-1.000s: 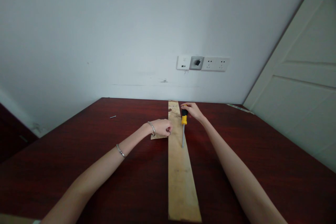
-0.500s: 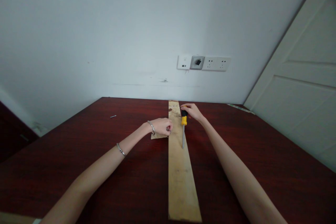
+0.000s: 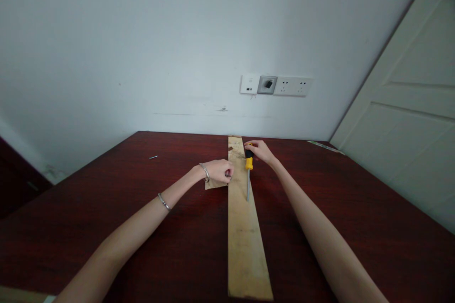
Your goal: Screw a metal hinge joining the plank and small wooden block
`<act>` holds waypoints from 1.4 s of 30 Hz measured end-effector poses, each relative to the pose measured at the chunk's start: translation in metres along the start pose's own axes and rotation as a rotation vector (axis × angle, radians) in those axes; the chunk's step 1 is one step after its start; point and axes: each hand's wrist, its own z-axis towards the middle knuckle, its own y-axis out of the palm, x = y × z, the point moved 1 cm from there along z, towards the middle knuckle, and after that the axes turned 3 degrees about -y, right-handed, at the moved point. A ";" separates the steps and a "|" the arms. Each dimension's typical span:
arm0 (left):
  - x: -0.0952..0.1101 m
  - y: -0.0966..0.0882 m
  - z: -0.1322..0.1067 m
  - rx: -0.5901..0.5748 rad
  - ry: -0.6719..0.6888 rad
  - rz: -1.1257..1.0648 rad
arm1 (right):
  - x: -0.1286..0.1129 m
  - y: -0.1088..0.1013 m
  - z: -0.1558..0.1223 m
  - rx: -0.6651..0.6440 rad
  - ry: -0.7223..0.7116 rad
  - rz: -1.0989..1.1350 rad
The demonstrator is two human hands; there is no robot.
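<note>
My right hand [image 3: 262, 150] grips the top of a yellow and black screwdriver [image 3: 249, 164], whose metal shaft points down. Its tip meets the right part of a long wooden board [image 3: 245, 236], though contact is hard to judge. My left hand [image 3: 218, 171] is closed at the board's left edge, with the fingers curled; what they hold, if anything, is hidden. Beneath that hand a smaller flat wooden piece [image 3: 214, 184] sticks out to the left of the board. Metal bracelets [image 3: 164, 202] circle my left wrist and forearm.
The dark red table [image 3: 170, 255] reaches back to a white wall [image 3: 177, 47]. A small metal screw or nail [image 3: 153, 157] lies on the left. Sockets [image 3: 291, 86] sit on the wall, a thin strip [image 3: 326, 147] lies at the back right, and a white door [image 3: 415, 104] stands beyond.
Almost nothing differs. The small wooden piece under my left hand has shifted very slightly; both hands and the screwdriver stay in place.
</note>
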 end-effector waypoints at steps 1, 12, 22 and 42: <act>0.000 0.000 0.000 -0.003 -0.002 -0.001 | 0.000 0.000 0.000 0.000 -0.001 -0.003; 0.000 0.000 0.000 0.009 0.022 -0.020 | 0.001 0.000 0.000 -0.004 -0.007 -0.022; -0.006 -0.001 0.000 0.055 0.055 -0.233 | 0.005 0.001 0.002 -0.016 -0.014 -0.023; -0.005 -0.003 -0.002 0.023 -0.069 -0.329 | 0.008 0.005 0.002 -0.045 -0.011 -0.017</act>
